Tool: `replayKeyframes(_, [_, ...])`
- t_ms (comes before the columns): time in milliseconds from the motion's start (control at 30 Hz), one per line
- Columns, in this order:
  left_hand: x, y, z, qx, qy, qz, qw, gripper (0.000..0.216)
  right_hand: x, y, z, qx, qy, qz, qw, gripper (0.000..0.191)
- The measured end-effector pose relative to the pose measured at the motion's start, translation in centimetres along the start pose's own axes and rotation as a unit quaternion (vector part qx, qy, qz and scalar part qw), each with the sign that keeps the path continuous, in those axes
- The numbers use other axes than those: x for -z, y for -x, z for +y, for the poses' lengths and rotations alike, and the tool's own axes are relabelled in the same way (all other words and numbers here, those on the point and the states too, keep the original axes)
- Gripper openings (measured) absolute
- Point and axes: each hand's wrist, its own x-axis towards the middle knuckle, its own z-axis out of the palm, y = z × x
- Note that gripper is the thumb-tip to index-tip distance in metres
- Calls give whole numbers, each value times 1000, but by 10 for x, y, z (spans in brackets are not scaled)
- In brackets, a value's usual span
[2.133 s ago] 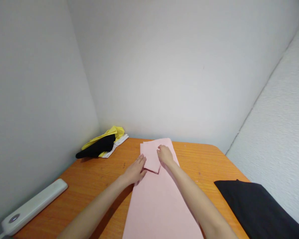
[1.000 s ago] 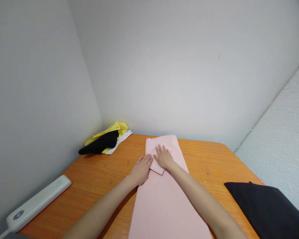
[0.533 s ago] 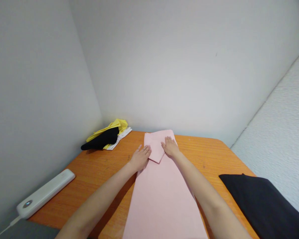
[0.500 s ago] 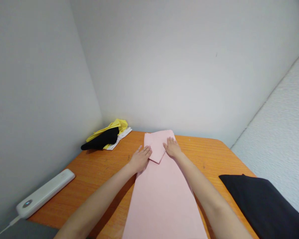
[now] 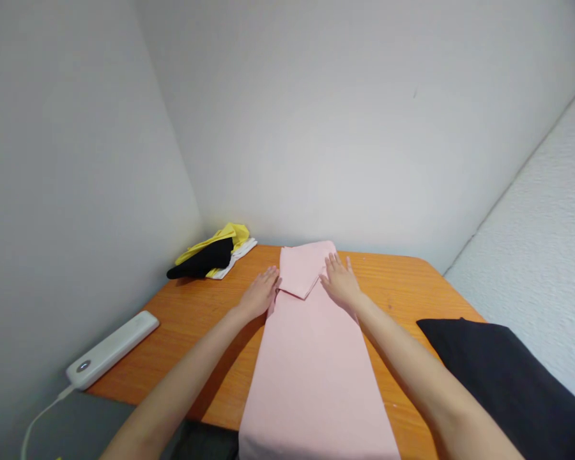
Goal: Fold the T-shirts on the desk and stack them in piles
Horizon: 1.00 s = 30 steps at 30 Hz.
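A long pink cloth (image 5: pixel 311 358) lies lengthwise down the middle of the orange wooden table (image 5: pixel 201 316). Its far end is folded back into a flap (image 5: pixel 299 271) with a slanted edge. My left hand (image 5: pixel 259 295) rests flat at the cloth's left edge, beside the flap, fingers stretched out. My right hand (image 5: pixel 341 284) lies flat on the cloth just right of the flap, fingers spread. Neither hand holds anything.
A pile of yellow, black and white cloths (image 5: pixel 213 257) sits in the far left corner. A black cloth (image 5: pixel 498 377) covers the table's right side. A white power bank (image 5: pixel 112 348) with a cable lies at the left edge. Walls close in behind and on both sides.
My right hand slid from on top of the flap to the cloth at its right and spread flat. My left hand shifted slightly outward. The view tilted, showing the table's near edge.
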Motion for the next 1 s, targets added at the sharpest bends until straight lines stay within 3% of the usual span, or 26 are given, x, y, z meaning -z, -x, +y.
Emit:
replayKeyframes(100, [8, 15, -1, 65, -18, 21, 997, 36, 10, 54, -5, 43, -25, -31, 998, 67])
replayKeyframes(233, [0, 18, 11, 119, -47, 10, 992, 31, 8, 111, -10, 66, -50, -73, 994, 68])
replayKeyframes(400, [-10, 16, 30, 162, -82, 12, 983, 28, 1, 130, -12, 35, -42, -98, 994, 72])
replayKeyframes(533, [-2, 21, 42, 162, -98, 21, 982, 31, 10, 127, -14, 22, -30, -103, 994, 71])
replayKeyframes(633, [9, 33, 59, 129, -94, 31, 987, 35, 26, 133, -20, 27, -26, -106, 994, 67])
replayKeyframes(733, [16, 61, 79, 43, -73, 20, 996, 35, 39, 160, -26, 103, -44, -111, 987, 66])
replayKeyframes(800, [18, 90, 89, -56, -44, -10, 997, 36, 47, 189, -28, 152, -74, -112, 979, 64])
replayKeyframes(900, [21, 141, 96, -173, 10, -56, 983, 42, 63, 241, -24, 165, -114, -110, 973, 59])
replayKeyframes(1000, [28, 201, 94, -178, 55, -41, 982, 42, 84, 296, -14, 137, -132, -110, 976, 56])
